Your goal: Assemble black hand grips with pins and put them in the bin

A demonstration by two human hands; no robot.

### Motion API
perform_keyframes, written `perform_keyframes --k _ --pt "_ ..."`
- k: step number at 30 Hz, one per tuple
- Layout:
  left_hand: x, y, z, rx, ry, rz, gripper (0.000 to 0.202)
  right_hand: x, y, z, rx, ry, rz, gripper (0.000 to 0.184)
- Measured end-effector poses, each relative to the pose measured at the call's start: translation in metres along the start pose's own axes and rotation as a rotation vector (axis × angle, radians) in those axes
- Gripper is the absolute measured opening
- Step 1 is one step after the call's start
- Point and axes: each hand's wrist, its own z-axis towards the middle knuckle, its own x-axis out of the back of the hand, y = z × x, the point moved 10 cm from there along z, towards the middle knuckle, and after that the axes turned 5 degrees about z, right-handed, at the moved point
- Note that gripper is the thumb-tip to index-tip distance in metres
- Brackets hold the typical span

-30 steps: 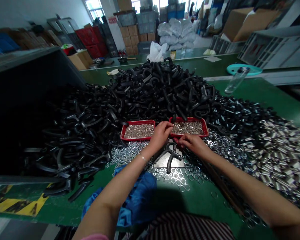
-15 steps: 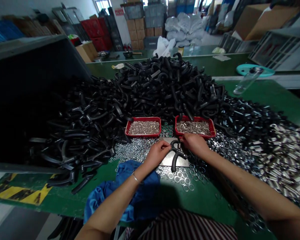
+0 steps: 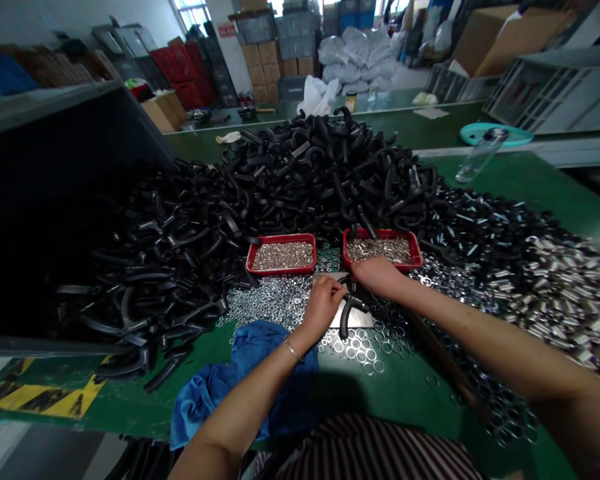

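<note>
A black forked part with a ribbed, handle-like leg [image 3: 347, 319] rests on a pale metal plate [image 3: 366, 323] in front of me. My left hand [image 3: 323, 305] is closed, its thumb and fingertips pinched at the upper left of this part. Just across from it, my right hand [image 3: 379, 276] is closed too, fingertips bent down by the part's upper end. Whatever the right fingers hold is hidden. Right behind that hand is a red tray of small metal pins [image 3: 380, 250]. Another red tray [image 3: 281, 255], to the left, holds tiny metal pieces.
A large heap of black curved parts [image 3: 300, 180] fills the back and left. Washers [image 3: 267, 300] and metal rings [image 3: 363, 353] lie around the plate. Silver cylinders [image 3: 575, 300] pile up at right. A blue cloth [image 3: 260, 353] lies near my left forearm. A clear bottle [image 3: 480, 157] stands behind.
My left hand has turned, with its back now raised higher beside the black part. The right hand stays close to the part's upper end. The whole view has shifted slightly.
</note>
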Motion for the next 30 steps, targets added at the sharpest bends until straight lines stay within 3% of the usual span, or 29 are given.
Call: perform_keyframes --k 4,8,12,15,19,21,26,30 --pt "-0.001 0.012 -0.003 -0.093 -0.023 0.193 0.008 -0.003 -0.006 0.003 0.020 0.016 0.034 0.020" --pt "-0.014 0.034 -0.010 -0.289 -0.149 0.495 0.017 -0.003 -0.003 -0.001 0.045 0.041 0.071 0.015" --pt "-0.018 0.045 -0.023 -0.328 -0.187 0.656 0.022 0.003 0.017 -0.035 -0.015 0.124 0.116 0.027" --pt "-0.014 0.047 -0.033 -0.284 -0.184 0.650 0.033 0.007 0.050 -0.085 -0.256 0.249 0.065 0.030" --pt "-0.014 0.047 -0.038 -0.309 -0.262 0.576 0.032 -0.022 0.066 -0.128 -0.353 0.121 -0.006 0.028" --pt "-0.012 0.045 -0.036 -0.311 -0.288 0.555 0.032 -0.031 0.068 -0.135 -0.344 0.106 0.049 0.027" --pt "-0.010 0.041 -0.036 -0.308 -0.315 0.507 0.034 -0.018 0.071 -0.139 -0.327 0.290 0.452 0.023" --pt "-0.011 0.041 -0.036 -0.306 -0.318 0.498 0.034 -0.009 0.050 -0.140 -0.255 0.292 0.663 0.028"
